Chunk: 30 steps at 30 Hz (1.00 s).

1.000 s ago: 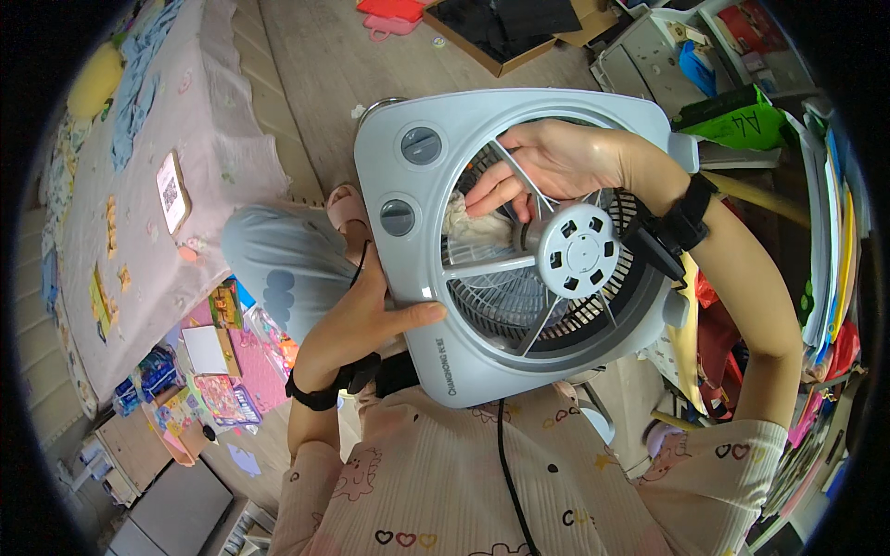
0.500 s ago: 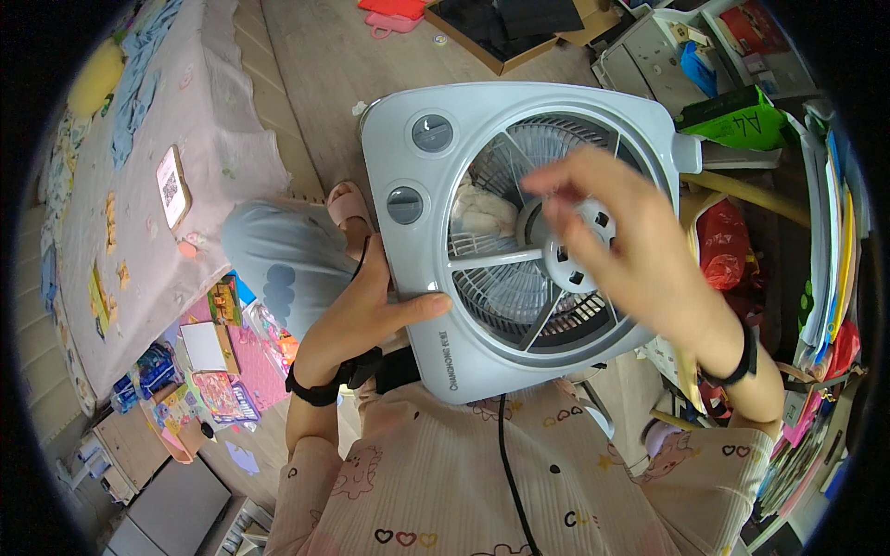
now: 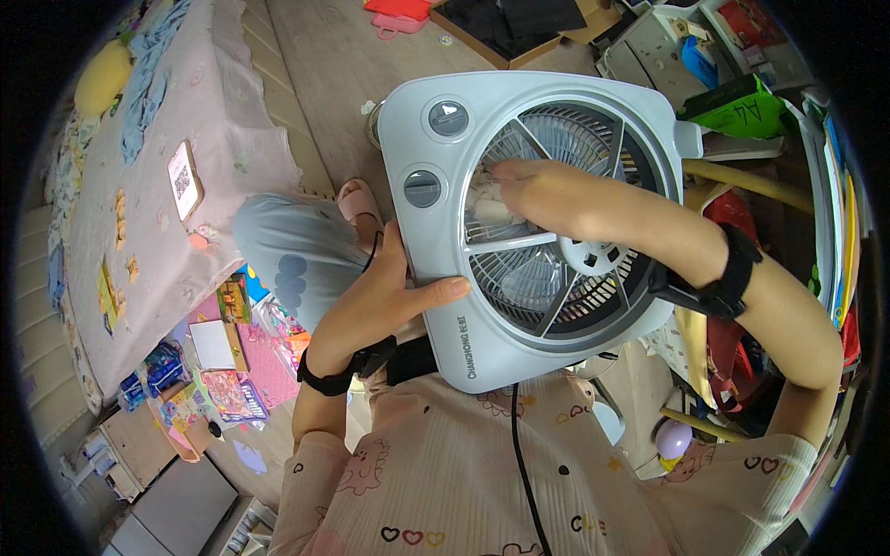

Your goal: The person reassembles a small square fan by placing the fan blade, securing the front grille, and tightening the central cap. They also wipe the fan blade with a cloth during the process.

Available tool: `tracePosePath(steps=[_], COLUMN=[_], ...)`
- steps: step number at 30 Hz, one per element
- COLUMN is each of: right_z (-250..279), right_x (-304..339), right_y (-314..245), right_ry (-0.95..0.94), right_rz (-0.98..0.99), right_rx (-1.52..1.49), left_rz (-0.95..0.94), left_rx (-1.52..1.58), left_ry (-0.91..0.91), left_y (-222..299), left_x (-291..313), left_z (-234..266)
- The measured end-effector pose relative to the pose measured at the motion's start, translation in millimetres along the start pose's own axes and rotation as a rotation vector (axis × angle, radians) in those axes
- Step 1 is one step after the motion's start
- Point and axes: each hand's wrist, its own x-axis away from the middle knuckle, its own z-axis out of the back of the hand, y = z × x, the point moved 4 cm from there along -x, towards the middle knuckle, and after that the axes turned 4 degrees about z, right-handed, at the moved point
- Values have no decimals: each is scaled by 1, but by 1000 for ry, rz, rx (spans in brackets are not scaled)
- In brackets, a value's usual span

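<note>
A pale grey box fan (image 3: 450, 278) lies face up on my lap, its round front held open by spokes around a hub, with blades and slatted grille showing beneath. My left hand (image 3: 399, 287) grips its left edge, thumb flat on the front panel and fingers around the side. Inside the round opening, near the two dark knobs, is a crumpled whitish cloth (image 3: 484, 199). My right hand (image 3: 527, 193) is over the spokes with its fingers curled down onto this cloth; the fingertips are mostly hidden. A black cord (image 3: 524, 454) runs from the fan down over my shirt.
To the left is a bed (image 3: 139, 250) with a phone (image 3: 184, 181) on its sheet. Books and bright packets lie on a pink mat (image 3: 262, 357) below. An open cardboard box (image 3: 482, 42) stands ahead. Crowded shelves with a green packet (image 3: 742, 113) line the right side.
My right hand has moved from above the hub down and left onto the cloth in the fan. The fan sits slightly further right in view; my left hand keeps its grip.
</note>
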Motion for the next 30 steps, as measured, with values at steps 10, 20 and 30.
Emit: tracePosePath(steps=[10, 20, 30], right_z=[-8, 17, -24], right_x=[-14, -10, -28], right_y=[-4, -3, -7], right_ry=[-238, 160, -299], right_rz=[-19, -228, 14], right_rx=[-150, -340, -111], left_rz=[-14, 4, -24], left_rx=[15, 28, 25], left_ry=[-9, -14, -20], left_y=[-10, -8, -8], left_x=[-2, 0, -1], left_z=[1, 3, -1])
